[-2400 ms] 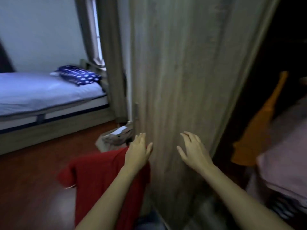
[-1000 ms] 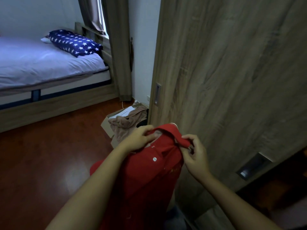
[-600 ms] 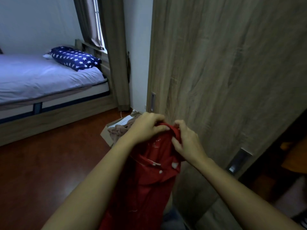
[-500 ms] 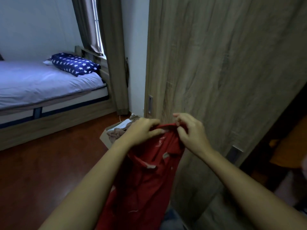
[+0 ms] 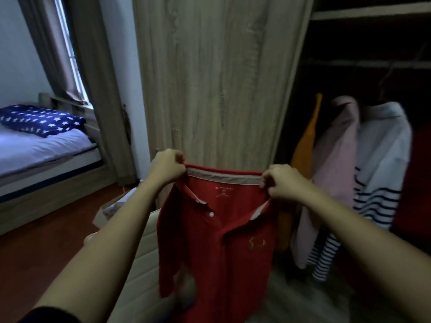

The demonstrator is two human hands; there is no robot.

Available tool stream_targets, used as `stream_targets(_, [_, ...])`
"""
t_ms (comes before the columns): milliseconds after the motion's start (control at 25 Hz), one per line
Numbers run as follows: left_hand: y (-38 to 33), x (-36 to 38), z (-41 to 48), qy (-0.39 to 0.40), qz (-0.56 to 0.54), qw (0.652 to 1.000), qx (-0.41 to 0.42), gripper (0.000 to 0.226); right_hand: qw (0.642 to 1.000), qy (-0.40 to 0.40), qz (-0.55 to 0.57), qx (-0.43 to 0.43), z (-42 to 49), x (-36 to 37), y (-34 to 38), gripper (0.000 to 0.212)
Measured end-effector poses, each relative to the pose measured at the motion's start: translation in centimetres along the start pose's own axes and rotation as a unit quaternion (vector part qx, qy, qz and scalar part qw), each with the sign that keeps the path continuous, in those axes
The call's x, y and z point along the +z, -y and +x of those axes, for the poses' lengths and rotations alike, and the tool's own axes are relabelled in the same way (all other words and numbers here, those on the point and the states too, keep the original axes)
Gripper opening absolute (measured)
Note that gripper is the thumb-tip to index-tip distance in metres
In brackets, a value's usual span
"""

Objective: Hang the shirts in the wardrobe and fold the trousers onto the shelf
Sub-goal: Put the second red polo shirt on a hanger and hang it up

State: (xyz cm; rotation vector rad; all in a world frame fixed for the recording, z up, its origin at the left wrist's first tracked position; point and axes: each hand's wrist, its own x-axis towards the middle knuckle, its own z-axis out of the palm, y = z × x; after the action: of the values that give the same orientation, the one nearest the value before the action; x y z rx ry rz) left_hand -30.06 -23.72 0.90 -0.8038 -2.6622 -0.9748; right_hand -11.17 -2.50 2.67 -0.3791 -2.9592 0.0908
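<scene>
A red polo shirt (image 5: 217, 241) hangs in front of me, spread wide by its collar, the inside label facing me. My left hand (image 5: 166, 167) pinches the collar's left end and my right hand (image 5: 281, 181) pinches its right end. The open wardrobe (image 5: 363, 54) is dark on the right. Inside hang an orange garment (image 5: 307, 141), a pink shirt (image 5: 335, 155) and a white shirt with navy stripes (image 5: 380, 173). A shelf board (image 5: 370, 11) runs across the top. No hanger is visible in the red shirt.
The wooden wardrobe door (image 5: 217, 73) stands straight ahead behind the shirt. A cardboard box with clothes (image 5: 112, 208) sits on the red-brown floor at lower left. A bed (image 5: 42, 150) with a starred blue pillow (image 5: 42, 120) is at the left, under a curtained window.
The shirt was bunched between my hands; now my hands have moved apart and stretched the collar wide. The view has swung right, showing the hanging clothes inside the wardrobe.
</scene>
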Motion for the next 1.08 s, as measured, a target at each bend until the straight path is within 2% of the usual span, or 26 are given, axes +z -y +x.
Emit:
stream_targets(80, [-2.7, 0.8, 0.0, -0.033, -0.056, 0.998, -0.005, 0.012, 0.990, -0.113, 0.042, 0.074, -1.7, -2.0, -1.9, 0.019])
stream_targets(160, [-5.7, 2.2, -0.5, 0.009, -0.057, 0.997, 0.047, 0.020, 0.970, -0.184, 0.071, 0.140, -3.8, -4.2, -4.4, 0.021])
stream_targets(240, [-9.0, 3.6, -1.5, 0.075, -0.135, 0.985, 0.082, 0.023, 0.962, -0.181, 0.098, 0.178, -6.2, -5.5, -6.8, 0.026])
stream_targets(320, [-12.4, 4.3, -2.0, 0.107, -0.264, 0.954, 0.097, 0.026, 0.959, -0.179, 0.111, 0.189, -8.7, -6.3, -9.0, 0.032])
stream_targets(400, [-15.7, 4.7, -2.4, 0.154, -0.330, 0.924, 0.116, 0.026, 0.954, -0.199, 0.113, 0.195, -11.1, -7.5, -10.7, 0.036])
stream_targets(560, [-22.0, 7.2, -3.6, 0.258, -0.372, 0.863, 0.224, 0.025, 0.945, -0.222, 0.113, 0.213, -17.1, -11.1, -14.7, 0.045])
stream_targets(680, [-26.4, 9.5, -4.9, 0.327, -0.361, 0.823, 0.292, 0.019, 0.950, -0.226, 0.066, 0.205, -20.7, -12.5, -16.6, 0.049])
stream_targets(720, [-28.3, 10.3, -5.3, 0.325, -0.362, 0.820, 0.302, 0.024, 0.950, -0.231, 0.044, 0.204, -21.6, -12.8, -17.5, 0.048])
stream_targets(800, [-32.5, 11.7, -5.8, 0.278, -0.351, 0.836, 0.317, 0.034, 0.954, -0.222, -0.011, 0.203, -22.6, -13.3, -19.0, 0.046])
stream_targets(920, [-39.7, 13.7, -6.2, 0.230, -0.324, 0.844, 0.360, 0.034, 0.956, -0.196, -0.059, 0.211, -23.8, -14.4, -20.9, 0.046])
stream_targets(1080, [-48.2, 17.7, -5.5, 0.191, -0.327, 0.854, 0.358, 0.030, 0.950, -0.200, -0.074, 0.230, -25.9, -16.1, -23.9, 0.047])
